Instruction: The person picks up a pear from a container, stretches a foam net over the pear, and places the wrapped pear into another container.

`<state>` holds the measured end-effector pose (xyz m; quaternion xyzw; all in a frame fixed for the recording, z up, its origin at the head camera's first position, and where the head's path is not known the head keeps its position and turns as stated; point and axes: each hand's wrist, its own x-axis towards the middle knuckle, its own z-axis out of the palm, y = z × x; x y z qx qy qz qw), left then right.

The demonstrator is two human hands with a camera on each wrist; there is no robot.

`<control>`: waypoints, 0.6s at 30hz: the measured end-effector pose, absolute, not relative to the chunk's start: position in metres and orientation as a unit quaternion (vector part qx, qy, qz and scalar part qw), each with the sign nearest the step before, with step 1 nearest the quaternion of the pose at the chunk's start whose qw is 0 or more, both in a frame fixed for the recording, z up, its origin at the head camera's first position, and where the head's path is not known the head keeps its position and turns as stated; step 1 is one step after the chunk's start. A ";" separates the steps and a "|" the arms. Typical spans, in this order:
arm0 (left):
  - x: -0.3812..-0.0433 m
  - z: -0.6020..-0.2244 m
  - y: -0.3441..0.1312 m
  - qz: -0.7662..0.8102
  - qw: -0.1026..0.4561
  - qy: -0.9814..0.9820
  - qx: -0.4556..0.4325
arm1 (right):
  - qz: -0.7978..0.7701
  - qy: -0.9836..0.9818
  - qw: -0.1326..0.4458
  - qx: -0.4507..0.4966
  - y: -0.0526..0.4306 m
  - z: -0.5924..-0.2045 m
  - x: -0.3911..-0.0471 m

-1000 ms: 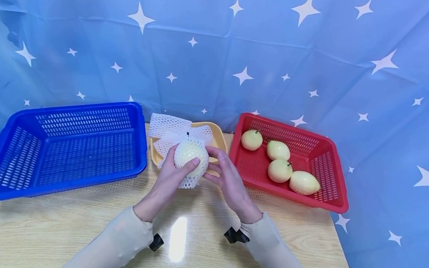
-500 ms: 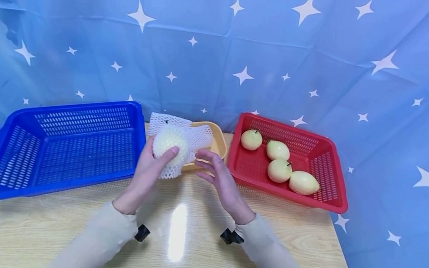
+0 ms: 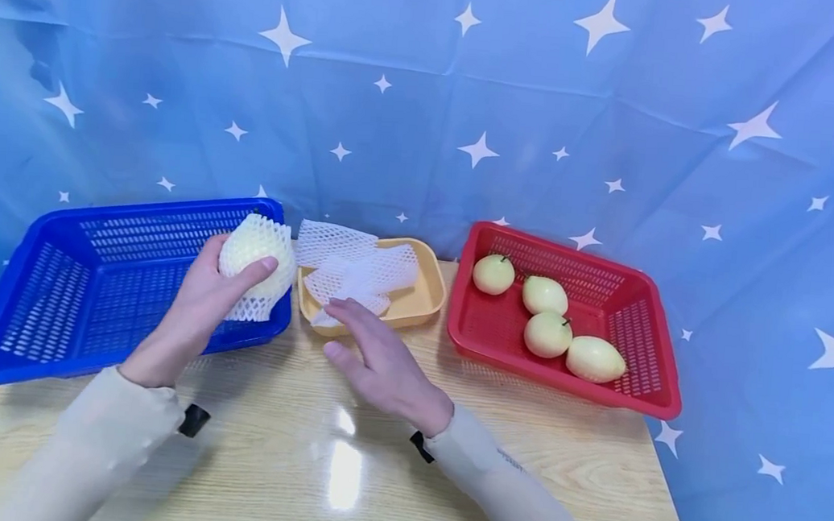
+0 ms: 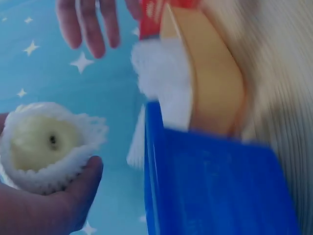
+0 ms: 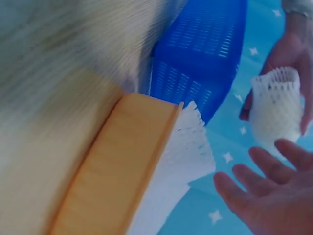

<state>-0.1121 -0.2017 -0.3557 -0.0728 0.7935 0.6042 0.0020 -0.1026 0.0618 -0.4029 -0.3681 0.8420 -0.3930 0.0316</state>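
A pale yellow pear [image 4: 41, 139] in a white foam net sleeve [image 3: 261, 246] is gripped by my left hand [image 3: 204, 298], thumb on the near side. In the head view it is over the right end of the blue basket [image 3: 127, 353]; the left wrist view shows one bare end of the fruit inside the net. My right hand [image 3: 384, 363] holds nothing, its fingers extended near the front edge of a small yellow tray [image 3: 426, 285]. White foam nets [image 3: 361, 273] lie in that tray, some over its rim. Whether the right fingertips touch a net is unclear.
A red basket [image 3: 484, 346] on the right holds several bare pears [image 3: 548, 334]. Both baskets and the tray stand on a wooden table [image 3: 288, 445], against a blue star-patterned cloth [image 3: 427, 116] at the back.
My left hand has carried the netted pear leftward from above the tray to over the blue basket. The right hand has come away from the pear and shifted slightly left and down, near the tray.
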 end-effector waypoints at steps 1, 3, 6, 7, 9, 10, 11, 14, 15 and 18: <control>-0.113 -0.355 -0.207 0.581 0.015 0.811 -0.070 | -0.371 0.847 0.034 -0.380 0.058 -0.402 -0.102; -0.116 -0.353 -0.217 0.548 0.043 0.833 -0.066 | -0.333 0.851 0.040 -0.404 0.049 -0.403 -0.102; -0.121 -0.353 -0.228 0.519 0.079 0.849 -0.063 | -0.291 0.853 0.059 -0.430 0.037 -0.405 -0.102; -0.123 -0.352 -0.232 0.511 0.086 0.853 -0.064 | -0.279 0.852 0.063 -0.438 0.033 -0.407 -0.102; -0.127 -0.350 -0.239 0.494 0.094 0.862 -0.067 | -0.249 0.855 0.066 -0.450 0.026 -0.410 -0.101; -0.129 -0.349 -0.242 0.488 0.095 0.865 -0.070 | -0.231 0.858 0.066 -0.454 0.022 -0.412 -0.101; -0.131 -0.348 -0.245 0.481 0.096 0.868 -0.073 | -0.214 0.861 0.065 -0.457 0.019 -0.413 -0.100; -0.137 -0.343 -0.257 0.451 0.109 0.882 -0.084 | -0.162 0.871 0.063 -0.459 0.011 -0.417 -0.098; -0.139 -0.341 -0.261 0.444 0.117 0.884 -0.088 | -0.149 0.873 0.062 -0.460 0.009 -0.418 -0.097; -0.146 -0.337 -0.273 0.414 0.148 0.894 -0.087 | -0.124 0.878 0.060 -0.458 0.003 -0.417 -0.094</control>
